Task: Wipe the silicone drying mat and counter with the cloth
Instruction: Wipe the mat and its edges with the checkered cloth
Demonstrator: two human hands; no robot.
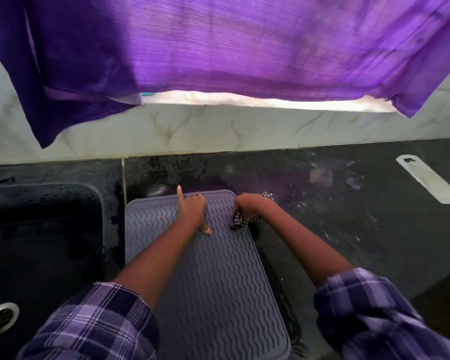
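Note:
A grey silicone drying mat (pixel 218 271) with wavy ridges lies on the dark counter (pixel 348 229), running from the middle toward me. My left hand (pixel 192 210) rests flat on the mat's far left part, index finger and thumb spread. My right hand (pixel 247 203) is at the mat's far right edge and grips a black-and-white checked cloth (pixel 239 220). The cloth is bunched under the hand, with bits showing below and beyond the fingers.
A black sink (pixel 42 242) with a metal drain (pixel 1 318) sits left of the mat. A purple curtain (pixel 218 48) hangs over the tiled wall behind. A white flat strip (pixel 427 179) lies on the counter at far right. The counter looks wet and streaked.

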